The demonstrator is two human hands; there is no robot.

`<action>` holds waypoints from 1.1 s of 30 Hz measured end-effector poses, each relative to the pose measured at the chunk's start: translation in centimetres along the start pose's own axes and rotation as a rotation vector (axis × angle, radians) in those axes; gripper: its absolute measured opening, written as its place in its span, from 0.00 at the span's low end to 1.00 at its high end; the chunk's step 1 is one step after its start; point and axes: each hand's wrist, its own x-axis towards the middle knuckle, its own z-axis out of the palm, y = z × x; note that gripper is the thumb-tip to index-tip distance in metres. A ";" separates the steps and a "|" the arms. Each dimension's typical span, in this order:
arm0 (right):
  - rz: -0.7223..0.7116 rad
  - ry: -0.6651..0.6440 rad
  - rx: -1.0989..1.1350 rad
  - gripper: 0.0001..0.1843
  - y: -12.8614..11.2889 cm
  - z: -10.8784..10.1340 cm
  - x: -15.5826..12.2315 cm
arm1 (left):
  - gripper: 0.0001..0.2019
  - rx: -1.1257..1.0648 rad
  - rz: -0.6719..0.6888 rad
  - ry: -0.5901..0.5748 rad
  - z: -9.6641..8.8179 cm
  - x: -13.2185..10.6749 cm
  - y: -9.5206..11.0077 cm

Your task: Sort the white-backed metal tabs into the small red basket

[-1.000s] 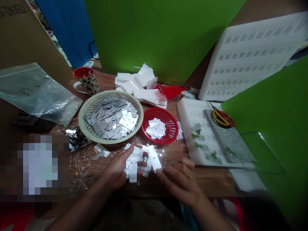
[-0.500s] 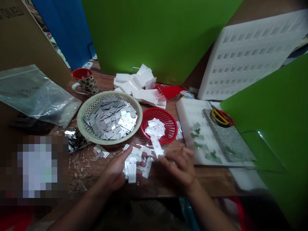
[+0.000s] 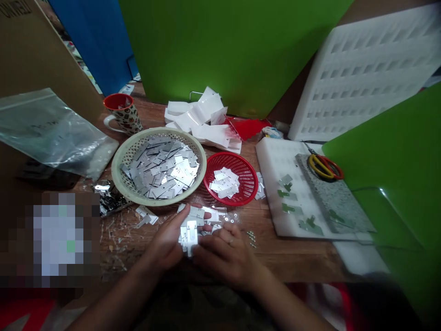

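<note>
My head camera looks forward and down at the near table edge (image 3: 303, 257) (close over my hands), green boards far behind.

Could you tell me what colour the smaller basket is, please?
Red; the smaller basket shows clearly in the head view.

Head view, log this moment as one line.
left hand: holds stack of white plastic tabs | right hand: fingers on stack | behind: round red plastic basket

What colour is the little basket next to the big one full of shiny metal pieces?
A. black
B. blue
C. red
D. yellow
C. The small basket is red and holds a few white pieces; it sits just right of the big cream basket of metal pieces.
</note>
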 end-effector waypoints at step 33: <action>1.354 0.483 1.524 0.10 2.5 -0.7 1.5 | 0.19 0.200 -0.006 0.022 0.0 -0.7 0.2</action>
